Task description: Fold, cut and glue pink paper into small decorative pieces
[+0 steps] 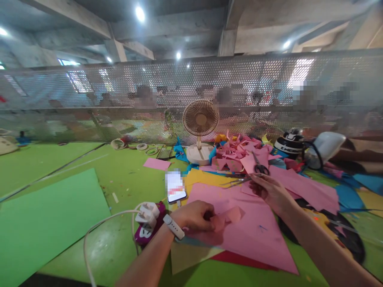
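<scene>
My left hand [196,215], with a white watch on the wrist, is closed on a small pink paper cut-out [229,217] just above a large pink paper sheet [251,231]. My right hand [269,191] reaches out over the pink sheets, fingers closed round the handles of a pair of scissors [236,181] that lie low over the paper. A second pair of scissors [259,165] with dark handles rests on the pile of pink scraps [239,153] beyond.
A small desk fan [200,131] stands behind the scraps before a perforated metal screen [191,91]. A phone [176,187], a white plug [148,213] with cable, a green sheet [50,219], a helmet [290,143] and tape rolls [118,143] lie on the green table.
</scene>
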{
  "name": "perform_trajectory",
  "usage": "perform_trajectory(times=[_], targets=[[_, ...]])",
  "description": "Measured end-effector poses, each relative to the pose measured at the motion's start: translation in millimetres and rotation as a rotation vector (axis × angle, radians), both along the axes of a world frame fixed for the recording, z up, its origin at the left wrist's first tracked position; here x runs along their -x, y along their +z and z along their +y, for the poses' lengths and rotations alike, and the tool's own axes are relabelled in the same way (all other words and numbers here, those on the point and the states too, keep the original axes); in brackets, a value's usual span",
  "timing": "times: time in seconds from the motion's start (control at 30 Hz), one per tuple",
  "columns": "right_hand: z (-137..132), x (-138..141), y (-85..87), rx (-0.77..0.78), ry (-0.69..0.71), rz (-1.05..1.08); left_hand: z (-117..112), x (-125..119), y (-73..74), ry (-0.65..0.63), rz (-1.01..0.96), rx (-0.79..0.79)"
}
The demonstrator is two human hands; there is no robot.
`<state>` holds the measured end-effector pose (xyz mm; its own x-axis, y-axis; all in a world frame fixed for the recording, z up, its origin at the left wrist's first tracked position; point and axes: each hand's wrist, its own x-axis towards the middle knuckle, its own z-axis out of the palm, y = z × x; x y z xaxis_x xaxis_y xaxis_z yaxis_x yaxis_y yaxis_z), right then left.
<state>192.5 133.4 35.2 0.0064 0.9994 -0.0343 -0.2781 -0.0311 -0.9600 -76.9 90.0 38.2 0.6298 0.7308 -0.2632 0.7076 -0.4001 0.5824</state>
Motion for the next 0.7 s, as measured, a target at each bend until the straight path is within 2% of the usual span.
perform_trajectory(times=[0.1, 0.23, 0.47, 0.6, 0.7], targets=[[-6, 8, 0.5, -0.084, -0.040, -0.007, -1, 0, 0.8, 0.015, 0.004, -0.008], [-9, 17, -2.3, -0.181, -0.110, -0.187, -2, -1, 2.8, 0.017, 0.014, -0.008], [-10, 20, -11.4, -0.354, -0.174, -0.692, -1, -2, 1.9, -0.004, -0.013, -0.020], [-14, 20, -11.7, -0.474, -0.130, -1.005, -1, -2, 1.7, -0.012, -0.025, -0.016], [-15, 23, -16.2, -0.421, -0.094, -0.969, -1, -3, 1.9, -0.001, -0.024, -0.006]])
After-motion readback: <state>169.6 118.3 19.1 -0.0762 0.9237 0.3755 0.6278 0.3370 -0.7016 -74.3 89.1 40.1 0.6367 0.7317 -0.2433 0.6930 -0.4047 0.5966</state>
